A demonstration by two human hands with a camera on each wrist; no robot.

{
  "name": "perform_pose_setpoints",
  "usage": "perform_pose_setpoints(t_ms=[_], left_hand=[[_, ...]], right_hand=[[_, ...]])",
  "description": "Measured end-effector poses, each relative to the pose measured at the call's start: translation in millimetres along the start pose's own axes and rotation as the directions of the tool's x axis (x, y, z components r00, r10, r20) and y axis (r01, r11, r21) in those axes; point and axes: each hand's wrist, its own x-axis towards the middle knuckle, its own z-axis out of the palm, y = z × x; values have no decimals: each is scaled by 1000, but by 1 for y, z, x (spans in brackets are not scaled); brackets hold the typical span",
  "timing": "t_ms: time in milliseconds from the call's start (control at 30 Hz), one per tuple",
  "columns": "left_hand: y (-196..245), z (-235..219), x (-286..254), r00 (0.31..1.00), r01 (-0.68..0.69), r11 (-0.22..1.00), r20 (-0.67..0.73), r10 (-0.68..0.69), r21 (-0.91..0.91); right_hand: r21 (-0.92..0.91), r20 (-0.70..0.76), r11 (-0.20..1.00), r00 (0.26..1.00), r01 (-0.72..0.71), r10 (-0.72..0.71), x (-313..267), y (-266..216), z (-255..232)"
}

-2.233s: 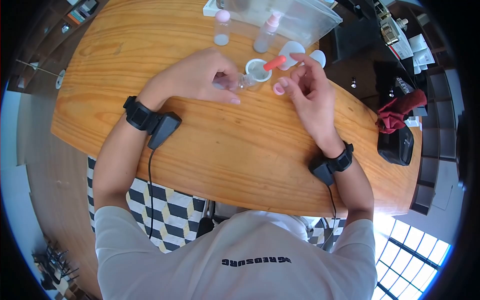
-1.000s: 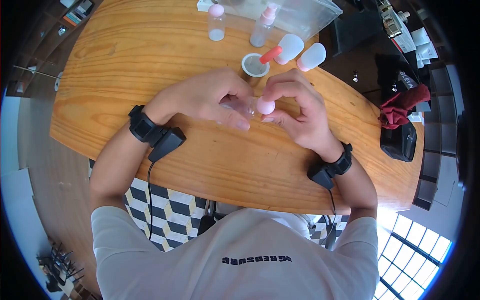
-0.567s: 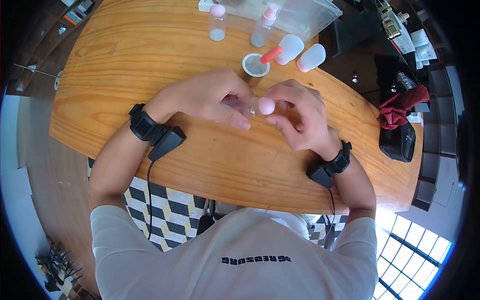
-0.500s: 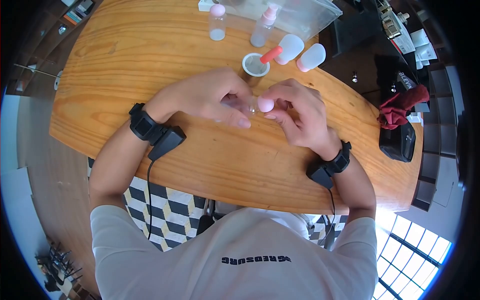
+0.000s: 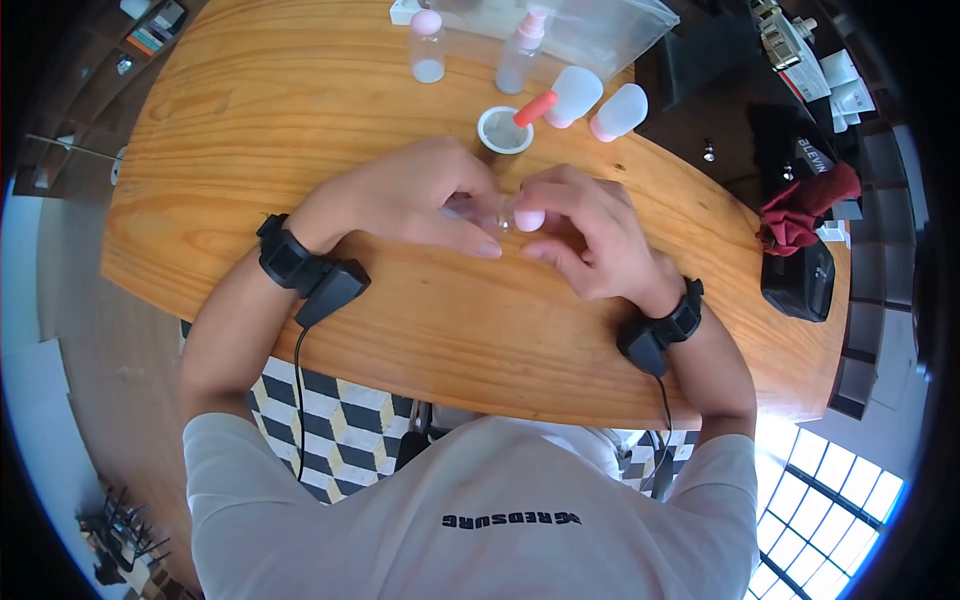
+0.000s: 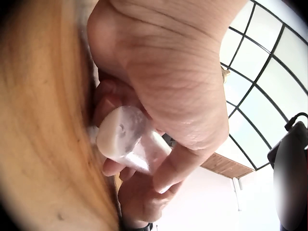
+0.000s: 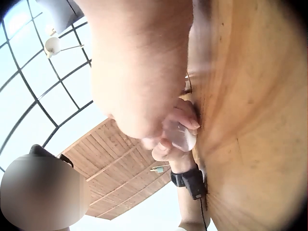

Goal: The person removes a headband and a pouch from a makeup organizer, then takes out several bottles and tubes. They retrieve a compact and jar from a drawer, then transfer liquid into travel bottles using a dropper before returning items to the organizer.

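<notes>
My left hand [image 5: 425, 195] grips a small clear bottle [image 6: 139, 139], its base showing in the left wrist view. The bottle lies sideways, low over the wooden table, its neck toward my right hand [image 5: 590, 230]. A round pink cap [image 5: 529, 218] sits at the neck. My right fingers curl round the far side of the cap, while the thumb stands a little apart below it. In the right wrist view, the bottle [image 7: 182, 137] shows beyond the right hand, which hides the cap.
Beyond the hands stands a small white-rimmed cup [image 5: 482, 138] with a red-handled stick [image 5: 536, 108]. Behind it are a pink-capped bottle [image 5: 427, 50], a pink-topped pump bottle [image 5: 520, 55], two white squeeze bottles [image 5: 576, 95] and a clear bag [image 5: 610, 45]. A black pouch [image 5: 798, 285] lies right.
The right hand has brought the pink cap to the bottle neck. Both hands and the bottle have come nearer the body, away from the cup. Lately the right thumb has parted from the cap.
</notes>
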Motion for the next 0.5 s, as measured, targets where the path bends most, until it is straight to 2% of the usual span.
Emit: perform_pose_setpoints(t_ms=[33, 67, 133, 167, 233, 267, 333, 367, 433, 500], left_hand=[[2, -1, 0, 1000, 7, 998, 15, -8, 61], [3, -2, 0, 999, 13, 993, 29, -17, 122], [1, 1, 0, 1000, 19, 992, 17, -22, 125], [1, 2, 1, 1000, 18, 991, 9, -19, 131], [0, 3, 2, 1000, 21, 989, 8, -22, 144], [0, 3, 2, 1000, 22, 987, 3, -23, 162], [-2, 3, 3, 1000, 19, 984, -16, -16, 180], [-3, 4, 4, 999, 11, 981, -34, -5, 195], [-3, 5, 3, 999, 20, 984, -32, -14, 175], [-2, 4, 4, 999, 22, 988, -32, -17, 155]], right_hand=[[-68, -7, 995, 997, 77, -78, -3, 5, 5], [-60, -8, 995, 997, 77, -78, -4, 6, 2], [-137, 157, 990, 988, 15, 6, -7, 7, -13], [-134, 156, 991, 988, 12, 9, -7, 7, -17], [-91, 272, 991, 954, -100, 122, -5, 5, -25], [-89, 271, 991, 955, -102, 123, -1, 0, -23], [14, 122, 994, 987, -109, 107, 7, -12, -13], [17, 120, 993, 987, -113, 110, 5, -7, -8], [7, 70, 1000, 998, -1, 1, -4, 7, 1], [-69, 96, 997, 995, -20, 27, -6, 5, -3]])
